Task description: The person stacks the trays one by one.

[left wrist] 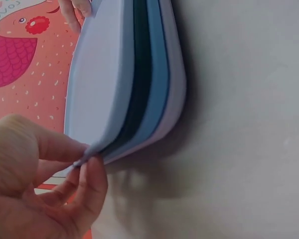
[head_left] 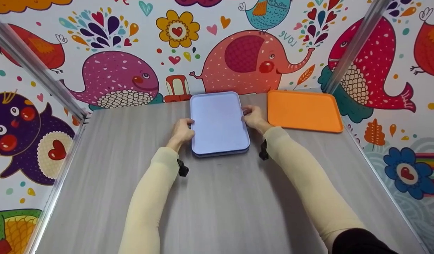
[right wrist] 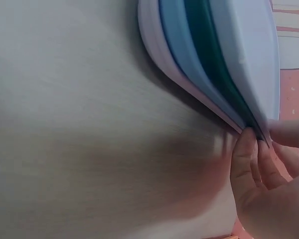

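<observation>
A lavender tray (head_left: 219, 123) lies on top of a stack near the back of the table. Below it, the left wrist view shows a dark green tray (left wrist: 142, 64), a blue tray (left wrist: 160, 64) and a pale tray (left wrist: 177, 94) at the bottom. My left hand (head_left: 182, 130) pinches the lavender tray's left edge, thumb above and fingers beneath. At the opposite edge, my right hand (head_left: 255, 117) pinches the same tray with its thumb on top. The right fingertips (right wrist: 247, 137) also lie close by the edges of the lower trays; whether they touch them I cannot tell.
To the right of the stack an orange tray (head_left: 305, 111) lies flat near the table's back right corner. A wall with cartoon animals (head_left: 238, 63) rises right behind the grey table (head_left: 217, 204). Metal posts (head_left: 37, 63) stand at the sides.
</observation>
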`<state>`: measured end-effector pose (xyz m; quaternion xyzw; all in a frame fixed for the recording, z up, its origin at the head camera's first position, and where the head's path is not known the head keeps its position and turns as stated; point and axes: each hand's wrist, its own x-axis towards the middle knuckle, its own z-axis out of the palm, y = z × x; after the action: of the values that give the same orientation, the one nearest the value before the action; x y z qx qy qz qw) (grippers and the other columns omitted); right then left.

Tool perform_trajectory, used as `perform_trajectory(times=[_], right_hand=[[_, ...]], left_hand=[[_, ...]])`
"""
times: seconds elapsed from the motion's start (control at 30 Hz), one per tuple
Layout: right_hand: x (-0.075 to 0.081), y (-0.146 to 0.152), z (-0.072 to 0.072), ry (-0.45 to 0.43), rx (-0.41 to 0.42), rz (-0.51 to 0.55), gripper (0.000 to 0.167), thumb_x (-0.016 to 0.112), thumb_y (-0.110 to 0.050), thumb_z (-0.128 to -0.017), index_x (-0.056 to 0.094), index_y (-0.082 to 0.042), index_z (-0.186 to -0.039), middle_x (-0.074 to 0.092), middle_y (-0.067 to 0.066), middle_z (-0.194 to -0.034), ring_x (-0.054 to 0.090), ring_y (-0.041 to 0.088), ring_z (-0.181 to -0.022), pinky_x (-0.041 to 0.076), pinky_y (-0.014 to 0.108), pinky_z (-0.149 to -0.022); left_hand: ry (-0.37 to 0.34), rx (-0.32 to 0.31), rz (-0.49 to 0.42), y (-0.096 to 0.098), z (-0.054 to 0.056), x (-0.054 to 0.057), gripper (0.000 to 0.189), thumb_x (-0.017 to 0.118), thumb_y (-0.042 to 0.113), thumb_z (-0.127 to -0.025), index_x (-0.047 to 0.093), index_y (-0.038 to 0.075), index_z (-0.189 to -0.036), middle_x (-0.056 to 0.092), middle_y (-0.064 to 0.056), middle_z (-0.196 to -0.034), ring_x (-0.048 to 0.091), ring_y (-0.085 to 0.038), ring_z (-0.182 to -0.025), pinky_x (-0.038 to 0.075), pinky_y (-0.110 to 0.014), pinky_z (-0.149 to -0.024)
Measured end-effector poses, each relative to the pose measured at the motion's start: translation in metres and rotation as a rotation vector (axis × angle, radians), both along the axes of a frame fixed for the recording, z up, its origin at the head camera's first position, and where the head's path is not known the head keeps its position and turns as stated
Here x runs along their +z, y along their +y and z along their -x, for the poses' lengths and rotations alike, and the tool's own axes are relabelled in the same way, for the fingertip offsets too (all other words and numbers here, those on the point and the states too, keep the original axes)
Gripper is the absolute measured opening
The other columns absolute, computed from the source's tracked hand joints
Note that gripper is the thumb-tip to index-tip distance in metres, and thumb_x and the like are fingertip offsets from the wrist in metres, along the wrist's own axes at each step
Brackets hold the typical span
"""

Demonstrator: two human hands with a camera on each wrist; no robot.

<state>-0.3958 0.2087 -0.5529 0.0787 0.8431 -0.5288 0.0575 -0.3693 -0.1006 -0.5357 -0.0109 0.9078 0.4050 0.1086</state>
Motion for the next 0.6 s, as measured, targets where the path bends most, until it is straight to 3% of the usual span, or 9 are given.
perform_trajectory(times=[0.17, 0.2, 0.4, 0.43, 0.6], right_hand=[[0.001, 0.003, -0.002, -0.007, 0.029, -0.034, 0.049, 0.064, 0.001, -0.105, 0.064, -0.004, -0.154, 0.066, 0.024, -0.143, 0.063, 0.031, -0.118, 0.062, 0.047, -0.11], [0.001, 0.004, -0.002, -0.009, 0.038, -0.041, 0.05, 0.064, 0.0, -0.105, 0.064, -0.004, -0.154, 0.066, 0.024, -0.142, 0.064, 0.031, -0.117, 0.063, 0.047, -0.109], [0.009, 0.013, -0.005, -0.013, 0.104, -0.113, 0.047, 0.065, -0.005, -0.105, 0.066, -0.002, -0.151, 0.07, 0.024, -0.138, 0.066, 0.031, -0.11, 0.065, 0.045, -0.1], [0.012, 0.015, -0.005, -0.015, 0.109, -0.133, 0.046, 0.064, -0.006, -0.105, 0.067, -0.002, -0.15, 0.07, 0.024, -0.139, 0.066, 0.031, -0.112, 0.064, 0.045, -0.102], [0.023, 0.028, -0.007, -0.045, 0.108, -0.212, 0.045, 0.062, -0.013, -0.109, 0.068, -0.006, -0.152, 0.068, 0.021, -0.15, 0.063, 0.037, -0.134, 0.056, 0.049, -0.122]], left_hand=[[0.002, -0.018, 0.058, 0.004, -0.002, 0.004, 0.056, 0.059, -0.004, -0.098, 0.064, 0.0, -0.154, 0.062, -0.023, -0.161, 0.058, -0.038, -0.151, 0.047, -0.053, -0.131], [0.021, -0.028, 0.06, 0.0, 0.008, -0.008, 0.055, 0.062, -0.002, -0.097, 0.067, 0.002, -0.151, 0.066, -0.02, -0.158, 0.061, -0.035, -0.148, 0.049, -0.049, -0.129], [0.033, -0.051, 0.152, 0.005, 0.01, 0.001, 0.059, 0.065, 0.006, -0.096, 0.063, 0.003, -0.155, 0.066, -0.019, -0.159, 0.062, -0.036, -0.146, 0.05, -0.051, -0.127], [0.017, -0.048, 0.176, 0.009, 0.001, 0.017, 0.061, 0.063, 0.006, -0.098, 0.058, 0.002, -0.159, 0.062, -0.021, -0.162, 0.059, -0.039, -0.148, 0.048, -0.054, -0.129], [0.028, -0.054, 0.234, 0.016, -0.004, 0.028, 0.065, 0.064, 0.012, -0.099, 0.053, 0.004, -0.163, 0.061, -0.021, -0.162, 0.06, -0.038, -0.146, 0.051, -0.055, -0.126]])
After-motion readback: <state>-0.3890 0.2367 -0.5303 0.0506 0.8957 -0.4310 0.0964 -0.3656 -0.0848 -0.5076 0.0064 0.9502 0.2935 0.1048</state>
